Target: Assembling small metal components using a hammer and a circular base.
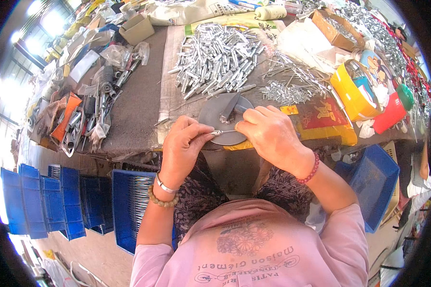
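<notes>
My left hand pinches a small silver metal fitting between thumb and fingertips. From it a thin metal rod runs to my right hand, whose closed fingers grip its other end. Both hands are over the near edge of a round grey plate, on which stands a dark angled metal piece. Just beyond the plate lies a large heap of silver cylindrical metal parts. To its right are a pile of short metal pieces and a bundle of thin rods.
Tools and plastic bags crowd the table's left side. At right stand a yellow container, a red cup with green lid and a cardboard box of parts. Blue bins flank my legs below the table edge.
</notes>
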